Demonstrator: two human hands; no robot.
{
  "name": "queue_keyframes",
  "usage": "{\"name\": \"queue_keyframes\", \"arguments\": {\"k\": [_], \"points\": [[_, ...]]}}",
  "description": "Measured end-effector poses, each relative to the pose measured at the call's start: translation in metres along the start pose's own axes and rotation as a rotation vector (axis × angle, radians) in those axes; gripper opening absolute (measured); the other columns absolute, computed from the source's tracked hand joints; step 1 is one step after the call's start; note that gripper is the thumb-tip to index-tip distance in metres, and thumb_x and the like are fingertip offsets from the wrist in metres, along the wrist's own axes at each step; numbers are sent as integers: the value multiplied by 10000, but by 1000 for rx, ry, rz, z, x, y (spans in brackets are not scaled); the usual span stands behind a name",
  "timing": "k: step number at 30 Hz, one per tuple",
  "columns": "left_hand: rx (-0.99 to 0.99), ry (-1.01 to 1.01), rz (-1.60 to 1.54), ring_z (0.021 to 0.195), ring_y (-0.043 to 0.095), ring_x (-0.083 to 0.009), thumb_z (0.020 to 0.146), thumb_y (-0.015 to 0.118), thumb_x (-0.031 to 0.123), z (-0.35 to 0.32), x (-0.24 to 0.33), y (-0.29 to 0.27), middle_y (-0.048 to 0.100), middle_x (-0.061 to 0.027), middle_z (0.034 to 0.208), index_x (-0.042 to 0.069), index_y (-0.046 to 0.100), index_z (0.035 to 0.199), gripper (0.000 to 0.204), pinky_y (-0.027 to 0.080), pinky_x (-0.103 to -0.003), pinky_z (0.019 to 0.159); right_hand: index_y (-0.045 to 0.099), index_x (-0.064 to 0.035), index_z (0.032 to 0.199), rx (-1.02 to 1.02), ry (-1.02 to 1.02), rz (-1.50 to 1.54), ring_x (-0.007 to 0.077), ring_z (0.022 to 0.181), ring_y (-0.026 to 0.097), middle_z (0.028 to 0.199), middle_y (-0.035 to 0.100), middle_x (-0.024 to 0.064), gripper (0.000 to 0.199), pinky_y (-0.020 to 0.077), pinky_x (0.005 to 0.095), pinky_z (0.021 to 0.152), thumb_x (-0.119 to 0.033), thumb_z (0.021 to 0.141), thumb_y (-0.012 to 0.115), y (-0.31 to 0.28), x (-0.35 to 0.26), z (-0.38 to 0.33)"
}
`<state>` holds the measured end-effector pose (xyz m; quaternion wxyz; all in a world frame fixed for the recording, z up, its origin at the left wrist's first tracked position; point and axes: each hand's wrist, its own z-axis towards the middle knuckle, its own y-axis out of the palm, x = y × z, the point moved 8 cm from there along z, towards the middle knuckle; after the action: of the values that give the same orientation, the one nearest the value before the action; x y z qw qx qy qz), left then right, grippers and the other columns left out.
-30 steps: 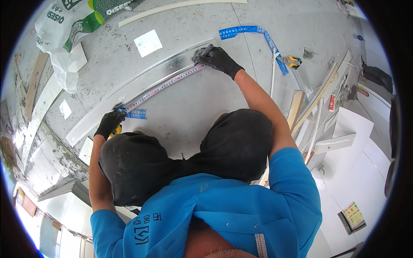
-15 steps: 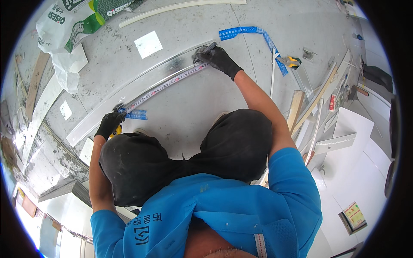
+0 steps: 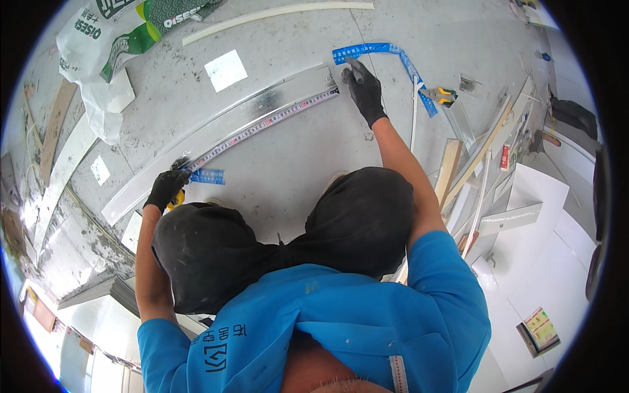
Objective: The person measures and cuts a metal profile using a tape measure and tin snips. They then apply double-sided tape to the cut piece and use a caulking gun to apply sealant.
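A long silvery metal strip [image 3: 262, 101] lies slanting across the floor, from lower left to upper right. Along its near edge runs the extended blade of a tape measure [image 3: 252, 130]. My left hand [image 3: 168, 188], in a black glove, is closed round the yellow tape measure case at the strip's left part. Just past the strip's right end is my right hand [image 3: 364, 92], also gloved in black, apart from the blade. It is closed on a dark grey pen-shaped thing [image 3: 356, 67]; its exact kind is unclear.
A blue plastic strip [image 3: 386, 47] bends beyond my right hand, with yellow-and-black pliers [image 3: 445, 97] beside its end. Wooden battens [image 3: 449, 164] and panel offcuts clutter the right. A white-and-green bag [image 3: 118, 46] lies far left; a white square [image 3: 225, 70] lies beyond the strip.
My right hand has moved right, off the metal strip and tape blade, carrying the dark grey pen-shaped thing. More of the strip's right end shows. My left hand has stayed put.
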<state>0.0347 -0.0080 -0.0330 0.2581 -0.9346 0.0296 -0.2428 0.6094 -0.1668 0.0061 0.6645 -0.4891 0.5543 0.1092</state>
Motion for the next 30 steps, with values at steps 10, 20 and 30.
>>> {"name": "queue_keyframes", "arguments": {"k": [10, 20, 30], "points": [[-20, 50, -164, 658, 689, -220, 994, 544, 330, -1, 7, -7, 705, -114, 746, 20, 719, 857, 381, 539, -349, 638, 646, -96, 1091, -145, 7, -232, 220, 773, 652, 803, 659, 44, 359, 531, 347, 743, -239, 805, 810, 10, 14, -11], [72, 268, 381, 830, 686, -328, 986, 498, 256, 23, 6, -36, 708, -170, 888, 77, 692, 1024, 266, 534, -431, 743, 645, -142, 1064, -114, -2, -374, 295, 910, 678, 898, 707, 73, 353, 522, 411, 802, -339, 802, 776, 25, -6, 37], [160, 188, 412, 830, 681, -352, 992, 483, 351, 30, 12, -43, 700, -164, 829, 74, 698, 922, 358, 521, -462, 754, 612, -162, 1045, -135, -5, -425, 326, 931, 675, 920, 714, 82, 318, 522, 444, 809, -351, 821, 736, 39, 0, 34]]}}
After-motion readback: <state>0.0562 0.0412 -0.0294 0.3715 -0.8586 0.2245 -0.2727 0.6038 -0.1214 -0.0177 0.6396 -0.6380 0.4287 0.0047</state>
